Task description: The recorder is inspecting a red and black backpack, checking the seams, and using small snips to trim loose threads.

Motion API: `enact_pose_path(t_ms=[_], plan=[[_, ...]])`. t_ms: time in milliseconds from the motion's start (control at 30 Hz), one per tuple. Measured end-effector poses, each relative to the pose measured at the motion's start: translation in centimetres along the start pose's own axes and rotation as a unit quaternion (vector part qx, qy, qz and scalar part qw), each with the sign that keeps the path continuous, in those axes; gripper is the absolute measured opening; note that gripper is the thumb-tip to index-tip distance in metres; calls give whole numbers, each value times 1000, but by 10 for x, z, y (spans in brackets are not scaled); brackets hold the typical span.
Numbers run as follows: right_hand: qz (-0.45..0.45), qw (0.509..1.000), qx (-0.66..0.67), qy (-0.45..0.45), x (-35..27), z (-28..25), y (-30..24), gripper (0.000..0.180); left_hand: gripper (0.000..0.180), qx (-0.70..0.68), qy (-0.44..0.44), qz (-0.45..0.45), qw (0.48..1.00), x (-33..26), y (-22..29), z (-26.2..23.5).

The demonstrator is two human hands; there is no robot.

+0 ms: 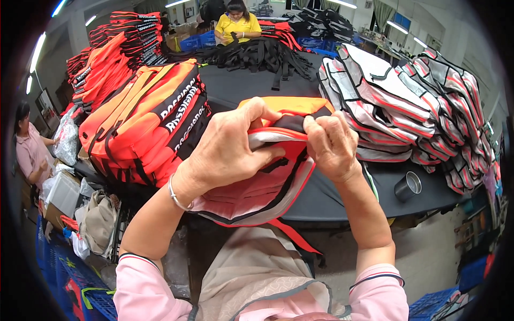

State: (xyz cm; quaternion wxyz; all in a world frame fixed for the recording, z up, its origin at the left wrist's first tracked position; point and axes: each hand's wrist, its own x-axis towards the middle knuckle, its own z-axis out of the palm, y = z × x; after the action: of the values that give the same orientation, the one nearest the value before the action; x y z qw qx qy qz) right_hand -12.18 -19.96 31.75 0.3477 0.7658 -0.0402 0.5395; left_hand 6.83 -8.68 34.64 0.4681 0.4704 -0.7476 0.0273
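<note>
Between my hands is an orange-red bag (246, 199), held up at the table's near edge with its opening toward me. Its pale lining and black bound seams show inside. My left hand (227, 143) pinches the rim on the left, thumb inside the opening and fingers over the outer edge. On the right, my right hand (333, 145) is closed on the black and orange edge of the same bag. A red strap (297, 236) dangles below it. The folded fingers hide exactly what each fingertip presses on.
Stacked orange-red bags (139, 120) stand to the left, and inside-out grey-white bags (385, 101) are piled right. A metal cup (409, 184) is on the dark table (235, 88). Black straps (262, 56) lie heaped before a co-worker (238, 24); another person (35, 144) is far left.
</note>
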Motion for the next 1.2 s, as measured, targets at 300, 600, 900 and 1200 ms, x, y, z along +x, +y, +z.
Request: enact_pose_path(t_ms=[300,600,900,1200], plan=[[106,991,64,-44,-2,8,-20,32,19,177,118,169,962,1,-25,-5],[102,992,66,31,-10,6,-4,27,15,210,125,265,933,-16,-31,18],[134,983,106,66,-20,20,-43,27,22,188,189,188,945,-21,-42,14],[155,982,94,52,-32,21,-47,24,28,98,185,157,965,-63,-37,78]])
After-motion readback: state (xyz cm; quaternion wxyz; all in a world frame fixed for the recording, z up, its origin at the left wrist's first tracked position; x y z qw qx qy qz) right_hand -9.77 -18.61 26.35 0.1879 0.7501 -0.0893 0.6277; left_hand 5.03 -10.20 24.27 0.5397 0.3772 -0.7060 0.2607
